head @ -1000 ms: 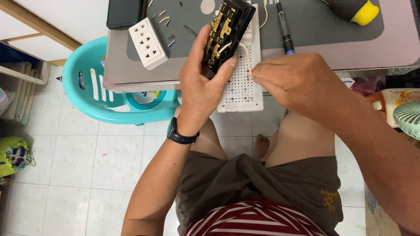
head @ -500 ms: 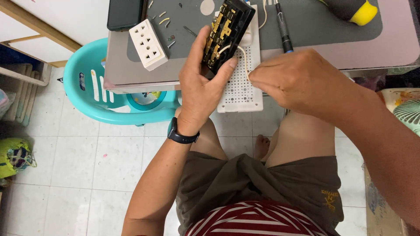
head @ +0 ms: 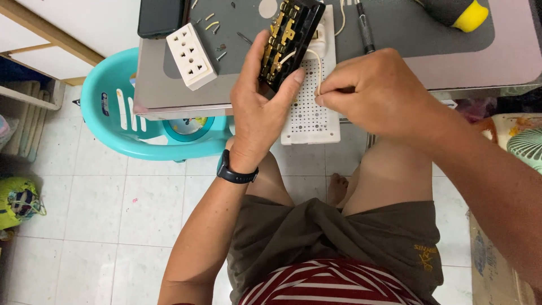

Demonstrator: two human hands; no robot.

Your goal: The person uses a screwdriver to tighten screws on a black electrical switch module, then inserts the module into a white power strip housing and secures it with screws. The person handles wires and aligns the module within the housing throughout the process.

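Right hand (head: 384,93) has slid left, fingers pinching wire (head: 319,70); left hand (head: 261,107) grips black block (head: 291,34)

White socket block (head: 191,55) lies left of the fingers w/ loose screws (head: 217,52) nearby. Perforated white board (head: 311,101) sits just under them. Black pen-like tool (head: 365,29) & yellow-tipped tool (head: 460,12) further right. Teal plastic stool (head: 121,121) lower left.

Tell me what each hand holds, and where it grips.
Left hand grips the black socket insert by its long sides. Right hand pinches the pale wire near its lower end.
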